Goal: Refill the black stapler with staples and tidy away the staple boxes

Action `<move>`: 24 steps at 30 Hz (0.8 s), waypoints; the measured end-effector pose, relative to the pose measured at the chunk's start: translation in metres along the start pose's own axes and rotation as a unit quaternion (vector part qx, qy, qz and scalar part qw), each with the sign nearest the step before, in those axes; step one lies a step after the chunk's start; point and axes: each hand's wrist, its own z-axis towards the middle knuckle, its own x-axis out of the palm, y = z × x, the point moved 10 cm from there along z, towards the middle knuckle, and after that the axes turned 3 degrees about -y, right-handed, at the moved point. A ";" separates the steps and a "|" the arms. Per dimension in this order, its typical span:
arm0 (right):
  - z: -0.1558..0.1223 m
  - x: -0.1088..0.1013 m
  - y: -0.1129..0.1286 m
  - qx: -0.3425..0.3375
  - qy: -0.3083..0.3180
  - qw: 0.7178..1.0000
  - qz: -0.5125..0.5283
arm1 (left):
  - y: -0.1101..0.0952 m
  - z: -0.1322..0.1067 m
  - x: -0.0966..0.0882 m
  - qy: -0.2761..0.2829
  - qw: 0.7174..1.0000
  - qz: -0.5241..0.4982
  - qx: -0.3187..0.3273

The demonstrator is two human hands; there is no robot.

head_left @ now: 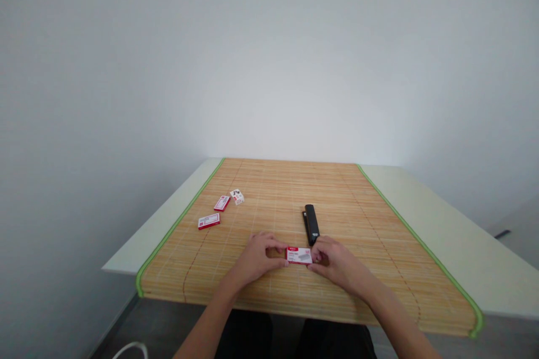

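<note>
A small red and white staple box [298, 255] sits low over the bamboo mat [379, 247], near its front middle. My left hand [256, 255] pinches the box's left end with curled fingers. My right hand [334, 261] grips its right end the same way. A black stapler [311, 224] lies on the mat just behind the box, close to my right hand's fingers.
Two more red and white staple boxes [209, 221] [222, 203] and a small white box [237, 197] lie at the mat's left side. The mat has green edging and covers a pale table [442, 207] set against a plain white wall.
</note>
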 end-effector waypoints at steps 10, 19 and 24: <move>-0.003 -0.011 -0.016 0.049 -0.025 0.998 0.017 | -0.005 -0.004 -0.006 -0.014 1.000 0.000 -0.008; 0.021 -0.028 -0.048 0.139 -0.203 0.969 0.038 | -0.007 -0.006 -0.021 -0.128 0.989 0.067 -0.014; 0.022 -0.020 -0.037 0.143 -0.194 0.970 0.012 | -0.009 -0.007 -0.018 -0.093 0.993 0.075 -0.012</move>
